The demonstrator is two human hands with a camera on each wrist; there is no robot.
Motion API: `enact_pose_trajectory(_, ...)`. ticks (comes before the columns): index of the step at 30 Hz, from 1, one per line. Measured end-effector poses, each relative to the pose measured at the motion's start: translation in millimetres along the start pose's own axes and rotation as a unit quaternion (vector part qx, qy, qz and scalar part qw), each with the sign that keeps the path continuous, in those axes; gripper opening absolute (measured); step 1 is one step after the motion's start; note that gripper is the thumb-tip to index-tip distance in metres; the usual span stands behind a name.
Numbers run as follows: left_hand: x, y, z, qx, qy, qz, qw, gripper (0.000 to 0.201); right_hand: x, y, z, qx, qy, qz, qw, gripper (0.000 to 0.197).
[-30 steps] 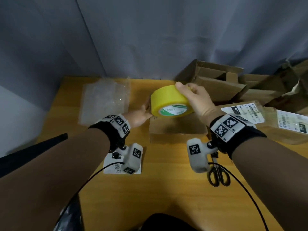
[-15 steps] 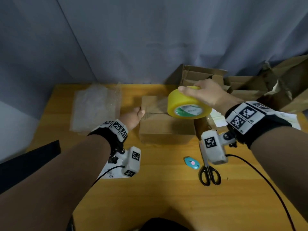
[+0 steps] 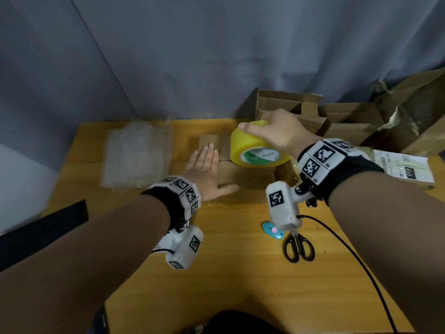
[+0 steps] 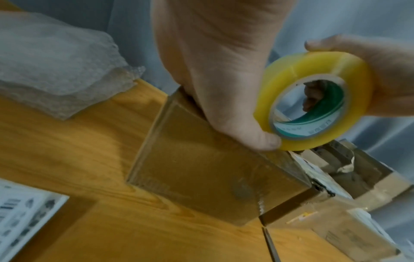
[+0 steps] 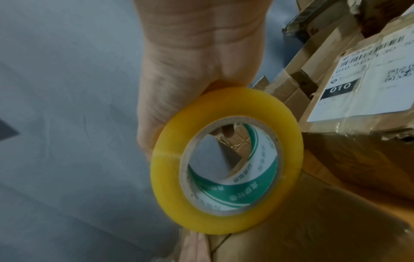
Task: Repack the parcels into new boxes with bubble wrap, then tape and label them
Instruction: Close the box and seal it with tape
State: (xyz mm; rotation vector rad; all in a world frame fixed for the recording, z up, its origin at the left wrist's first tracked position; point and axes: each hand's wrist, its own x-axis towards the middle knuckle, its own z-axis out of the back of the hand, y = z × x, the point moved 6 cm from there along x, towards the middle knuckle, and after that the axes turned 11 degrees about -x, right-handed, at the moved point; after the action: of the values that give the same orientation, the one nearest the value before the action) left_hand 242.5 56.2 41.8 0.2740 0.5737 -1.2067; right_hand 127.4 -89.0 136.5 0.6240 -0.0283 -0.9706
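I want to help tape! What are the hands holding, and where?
The right hand grips the tape roll round its outer rim. The left hand holds nothing, pressing flat on the box.

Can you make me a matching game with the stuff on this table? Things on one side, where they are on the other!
Things:
1. tape roll
2. scissors
3. bubble wrap
4. left hand

Places:
A. lying flat on the box
B. far left on the table
C. held in the right hand
D. beside the small blue cutter

Pairs: 1-C, 2-D, 3-B, 4-A
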Motion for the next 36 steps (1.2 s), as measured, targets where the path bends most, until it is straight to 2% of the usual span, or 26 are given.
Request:
enact_pose_trajectory(2, 1, -3, -2, 0.007, -0.009, -0.015, 1.0, 0.123, 0, 3, 0, -0.004, -0.009, 0.028, 1.0, 0.067)
enact_pose_trajectory(5, 4, 4, -5, 0.031, -0.038, -0.038, 0.998, 0.122, -3, 1, 3, 0.05, 0.003, 0.049, 0.998, 0.046)
enact_pose_trajectory(7, 7, 14, 1, 0.065, -0.056, -0.045, 0.995, 0.117, -3, 2, 3, 0.088, 0.018, 0.054, 0.995, 0.049)
enact_pose_trajectory(9, 8, 25, 15, 0.05, -0.083, -0.078, 0.992, 0.11, -3, 10, -2, 0.105, 0.02, 0.06, 0.992, 0.057)
enact_pose_trajectory(11, 9, 42, 33, 0.058, -0.117, -0.102, 0.986, 0.102, -5, 24, -15, 0.118, 0.027, 0.062, 0.991, 0.054)
enact_pose_trajectory(14, 11, 71, 36, 0.138, -0.024, -0.011, 0.99, 0.106, -9, 39, -34, 0.154, 0.059, 0.05, 0.985, 0.047)
enact_pose_trajectory(16, 13, 64, 32, 0.116, -0.006, -0.036, 0.993, 0.116, -9, 41, -37, 0.187, 0.06, 0.043, 0.98, 0.044)
enact_pose_trajectory(18, 18, 60, 26, 0.051, -0.019, -0.061, 0.997, 0.126, -9, 41, -36, 0.204, 0.061, 0.042, 0.976, 0.04)
enact_pose_trajectory(22, 19, 59, 22, 0.008, -0.023, -0.061, 0.998, 0.138, -9, 46, -32, 0.153, 0.067, 0.051, 0.985, 0.042)
enact_pose_trajectory(26, 14, 58, 27, -0.014, -0.014, -0.071, 0.997, 0.142, -14, 39, -23, 0.068, 0.051, 0.031, 0.996, 0.046)
enact_pose_trajectory(31, 9, 59, 27, -0.034, -0.019, -0.082, 0.996, 0.126, -21, 24, -18, -0.04, 0.049, -0.004, 0.998, 0.052)
enact_pose_trajectory(36, 11, 59, 26, 0.022, -0.003, -0.044, 0.999, 0.129, -22, 18, -14, -0.036, 0.021, -0.038, 0.998, 0.057)
